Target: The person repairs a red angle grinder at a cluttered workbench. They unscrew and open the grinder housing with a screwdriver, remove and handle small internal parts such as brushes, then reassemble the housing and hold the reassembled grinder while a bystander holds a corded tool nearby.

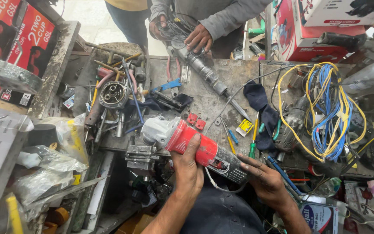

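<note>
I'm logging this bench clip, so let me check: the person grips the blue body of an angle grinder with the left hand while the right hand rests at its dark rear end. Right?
Not quite: the body of the angle grinder is red, not blue, with a grey gear head. The head view shows it. The rest holds: the left hand grips that body while the right hand rests at its dark rear end.

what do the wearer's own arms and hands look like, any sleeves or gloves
Both are bare: the left hand and right hand wear no gloves, rings or watch, and the forearms show no sleeves. The fingers look smudged with dark grime.
</note>
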